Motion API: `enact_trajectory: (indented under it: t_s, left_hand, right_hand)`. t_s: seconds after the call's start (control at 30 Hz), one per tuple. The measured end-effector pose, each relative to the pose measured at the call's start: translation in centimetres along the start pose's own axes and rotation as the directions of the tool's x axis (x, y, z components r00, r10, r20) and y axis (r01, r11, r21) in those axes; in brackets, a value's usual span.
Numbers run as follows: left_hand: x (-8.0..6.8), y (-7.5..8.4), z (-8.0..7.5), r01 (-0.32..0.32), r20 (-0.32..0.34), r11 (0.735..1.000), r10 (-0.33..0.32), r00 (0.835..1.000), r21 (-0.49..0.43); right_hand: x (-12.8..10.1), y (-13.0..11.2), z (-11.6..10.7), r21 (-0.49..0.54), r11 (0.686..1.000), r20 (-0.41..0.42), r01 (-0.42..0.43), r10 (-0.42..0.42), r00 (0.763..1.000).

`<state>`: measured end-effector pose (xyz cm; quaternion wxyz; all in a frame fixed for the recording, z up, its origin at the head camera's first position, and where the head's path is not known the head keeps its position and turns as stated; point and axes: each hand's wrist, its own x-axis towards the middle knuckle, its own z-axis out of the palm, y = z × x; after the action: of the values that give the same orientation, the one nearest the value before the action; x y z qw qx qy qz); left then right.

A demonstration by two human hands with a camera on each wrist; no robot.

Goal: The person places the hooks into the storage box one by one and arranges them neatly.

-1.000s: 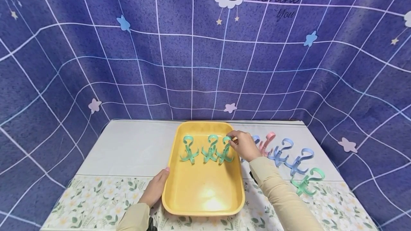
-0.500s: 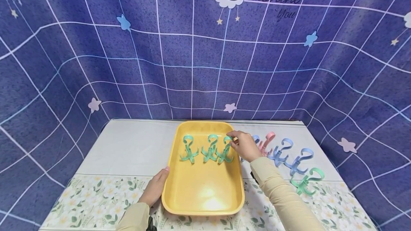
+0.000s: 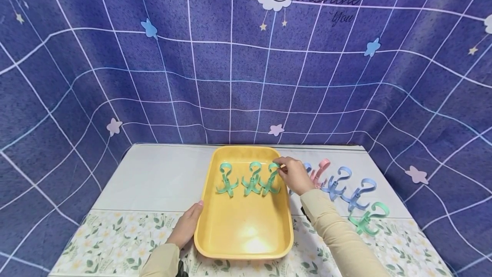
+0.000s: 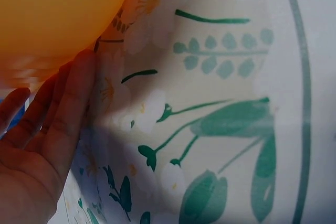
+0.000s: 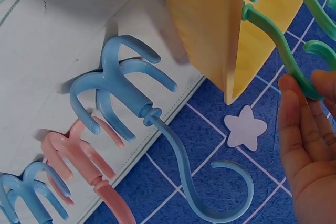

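The right hand pinches the curled top of a mint-green plastic hanger hook with four claw prongs, thumb and fingertips closed on the curved hook end. This hook stands in the far part of a shallow yellow plastic tray with rounded corners, just left of the hand. Its long axis runs roughly upright with a slight lean, the S-shaped curl up at the fingers and the splayed prongs down on the tray floor.

Two more mint-green claw hooks stand in a row further left of the hand, the nearer one just beside the held hook, both with curls up and prongs down.

Just behind and right of the right hand, on the white tablecloth with a floral border, lie a blue plastic claw hook, a pink plastic claw hook, two further blue hooks and one green hook; the line trails right and toward the person.

The left hand rests against the tray's near left edge, fingers straight and together, pressed flat along the rim on the floral cloth.

Behind the table hangs a dark blue grid-patterned backdrop with stars and a white cloud; script on it reads "Sunshine" with "You" beneath.
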<state>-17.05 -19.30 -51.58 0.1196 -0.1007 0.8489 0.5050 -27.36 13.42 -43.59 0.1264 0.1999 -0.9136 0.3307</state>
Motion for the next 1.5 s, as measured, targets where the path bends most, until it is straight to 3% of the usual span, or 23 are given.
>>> enact_trajectory:
  t_s: [0.73, 0.97, 1.5]
  left_hand:
    - [0.0, -0.1, 0.2, 0.001, -0.006, 1.0, -0.001, 1.0, -0.008]
    - [0.0, -0.1, 0.2, -0.004, -0.005, 1.0, 0.004, 1.0, -0.016]
    - [0.2, -0.2, 0.1, -0.001, -0.006, 1.0, 0.001, 1.0, -0.001]
  right_hand:
    - [-0.4, 0.2, -0.1, -0.011, 1.0, 0.02, 0.01, -0.01, 1.0]
    - [-0.9, 0.5, -0.2, -0.053, 0.997, -0.006, 0.05, -0.051, 0.999]
    - [-1.3, 0.6, -1.6, -0.047, 0.999, -0.102, 0.021, -0.026, 0.994]
